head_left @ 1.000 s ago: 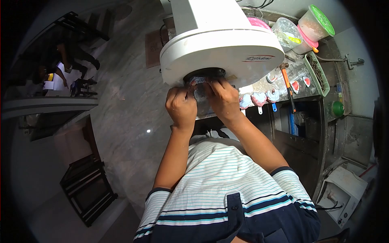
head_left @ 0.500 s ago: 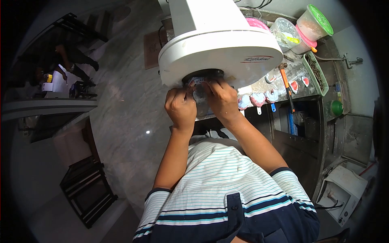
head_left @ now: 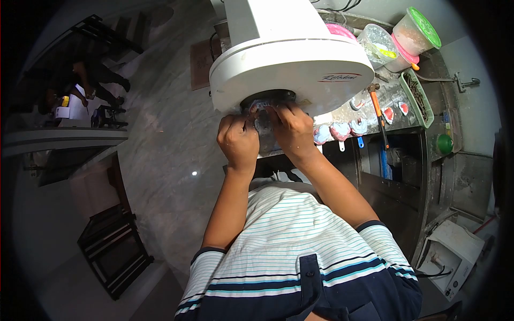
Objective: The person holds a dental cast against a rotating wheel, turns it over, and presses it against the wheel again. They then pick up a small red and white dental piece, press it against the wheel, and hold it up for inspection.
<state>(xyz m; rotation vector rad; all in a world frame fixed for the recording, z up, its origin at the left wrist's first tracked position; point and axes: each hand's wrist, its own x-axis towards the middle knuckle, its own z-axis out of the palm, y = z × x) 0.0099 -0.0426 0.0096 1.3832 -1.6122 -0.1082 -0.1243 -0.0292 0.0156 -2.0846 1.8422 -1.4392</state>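
My left hand (head_left: 238, 140) and my right hand (head_left: 292, 131) are raised side by side at the front of a large white machine (head_left: 267, 67). Fingers of both are curled in, close to a dark round opening (head_left: 286, 97) on its face. Between the fingertips shows a small pale dental piece (head_left: 261, 106); its shape is mostly hidden by the fingers and the opening's shadow. Both hands appear closed on it from either side. White specks dot the backs of the hands.
Right on the bench lie filled dental impression trays (head_left: 340, 130), an orange-handled hammer (head_left: 377, 109), pink-and-white dental pieces (head_left: 388, 114) and a green basket (head_left: 416, 99) of dark sticks. Tubs (head_left: 377, 44) stand behind, near a tap (head_left: 467, 81). A person (head_left: 91, 85) is far left.
Both hands stay nearly in place at the opening, with only a slight shift of the fingers. The person far left has moved slightly.
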